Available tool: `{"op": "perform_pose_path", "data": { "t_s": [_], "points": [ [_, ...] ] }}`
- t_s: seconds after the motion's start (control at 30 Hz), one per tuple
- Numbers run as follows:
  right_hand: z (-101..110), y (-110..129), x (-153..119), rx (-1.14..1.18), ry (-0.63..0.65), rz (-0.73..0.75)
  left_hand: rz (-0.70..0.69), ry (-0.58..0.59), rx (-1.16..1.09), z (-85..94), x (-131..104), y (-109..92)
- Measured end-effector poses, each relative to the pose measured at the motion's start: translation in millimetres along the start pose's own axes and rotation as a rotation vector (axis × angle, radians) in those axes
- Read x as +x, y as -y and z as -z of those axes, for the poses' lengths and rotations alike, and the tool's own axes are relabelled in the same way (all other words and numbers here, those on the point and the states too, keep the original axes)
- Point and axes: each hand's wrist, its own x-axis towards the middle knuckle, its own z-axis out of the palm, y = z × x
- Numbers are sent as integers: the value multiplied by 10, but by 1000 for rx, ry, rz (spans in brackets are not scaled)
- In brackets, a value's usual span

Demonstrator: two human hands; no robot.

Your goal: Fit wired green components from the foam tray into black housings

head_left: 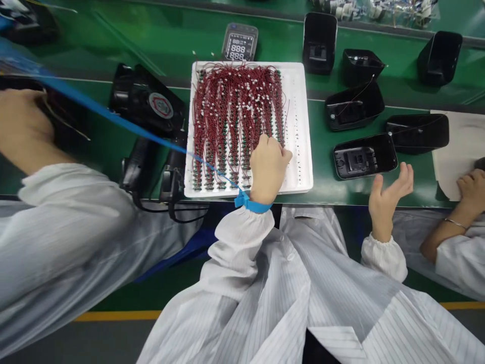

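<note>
My left hand (pixel 270 169), with a blue wrist strap (pixel 254 203), is over the right part of a white foam tray (pixel 305 151). Its fingers are curled together among rows of small green circuit boards with dark red wires (pixel 238 101); whatever lies between the fingertips is hidden. One red wire stands up just beyond them. My right hand (pixel 392 199) is raised at the bench's front edge, fingers apart and holding nothing. Close by it, a black plastic housing (pixel 366 156) lies with its hollow side up.
More black housings (pixel 355 106) lie at the right and on the shelf behind. A display unit (pixel 240 43) sits beyond the tray. Black handheld devices (pixel 146 101) lie to the left. Co-workers' hands show at the left (pixel 26 124) and right (pixel 473 189). The strap's blue cord (pixel 144 134) crosses the bench.
</note>
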Motion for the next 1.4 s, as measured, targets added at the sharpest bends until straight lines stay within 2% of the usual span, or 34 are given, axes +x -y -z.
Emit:
{"op": "perform_pose_path", "data": {
  "t_s": [0.1,0.17,0.2,0.23,0.27,0.33,0.37,0.43,0.5,0.6,0.67,0.8,0.87,0.97,1.07,1.2,1.3,1.4],
  "points": [
    [72,58,-17,61,-28,-6,-49,-207,-160,87,-3,62],
    [153,171,-47,139,-48,-29,-137,-316,-245,294,-100,37],
    [200,250,-70,200,-56,-28,-213,-323,-284,426,-184,-2],
    [247,340,-99,281,-48,-11,-312,-291,-327,559,-289,-56],
    [288,435,-132,379,-8,28,-420,-200,-372,677,-407,-121],
    [336,618,-207,598,189,158,-592,93,-465,813,-651,-256],
    [338,694,-245,694,317,223,-629,273,-495,812,-759,-313],
    [298,795,-312,787,517,275,-593,572,-517,675,-914,-383],
    [229,822,-359,755,588,200,-502,736,-525,420,-975,-392],
    [140,754,-402,638,582,37,-405,796,-618,33,-948,-350],
    [113,672,-428,599,530,-1,-335,829,-697,-150,-915,-339],
    [110,508,-469,534,398,54,-114,881,-780,-400,-888,-410],
    [116,441,-462,488,405,109,-32,883,-810,-522,-876,-456],
    [118,364,-410,469,448,160,-12,919,-869,-697,-843,-491],
    [109,330,-323,464,453,170,-9,934,-907,-784,-814,-502],
    [102,364,-171,466,483,120,35,900,-958,-705,-820,-507],
    [99,396,-39,509,479,75,-21,842,-989,-626,-834,-477],
    [103,389,100,500,423,22,-125,755,-899,-660,-851,-434]
  ]
}}
